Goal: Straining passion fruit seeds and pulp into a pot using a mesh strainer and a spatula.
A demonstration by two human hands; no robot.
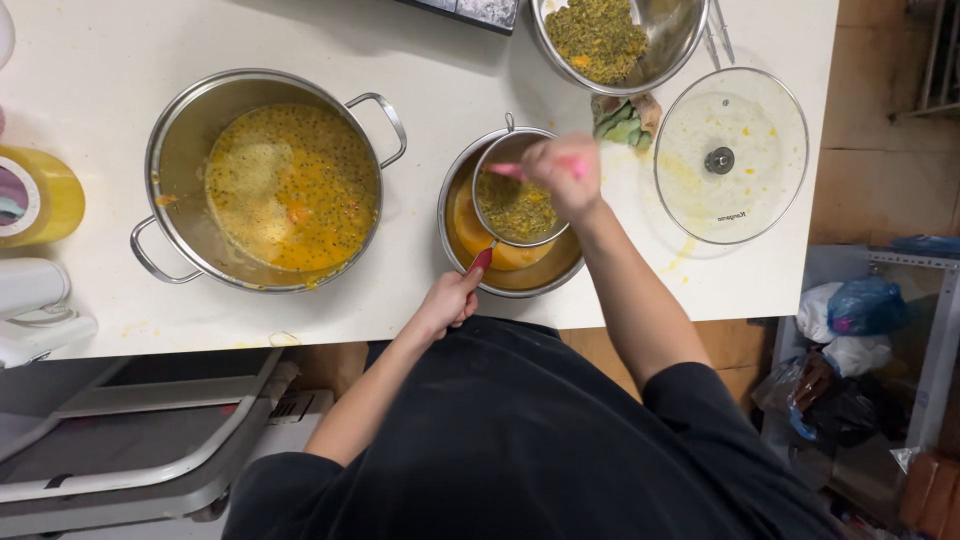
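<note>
Standing over a white countertop [420, 40], the person works with both hands at a small round steel bowl [460, 190] that holds orange juice. A round metal mesh sieve [515, 205] full of seedy yellow pulp rests across that bowl. The left hand [447, 303] is closed around the sieve's red handle [481, 260] at the near rim of the bowl. The right hand [563, 175] is fisted over the sieve, gripping a pink-handled utensil [510, 171] whose working end lies down in the pulp; the hand is blurred.

To the left, well apart from the bowl, stands a large steel stockpot with two loop handles [180, 150], filled with yellow-orange seedy pulp. At the far edge sits another steel bowl [680, 30] heaped with drier, strained seeds. Beside it a round glass lid with a metal knob [731, 155] lies flat on the counter, smeared with juice. A green cloth [622, 120] is bunched between lid and sieve.
</note>
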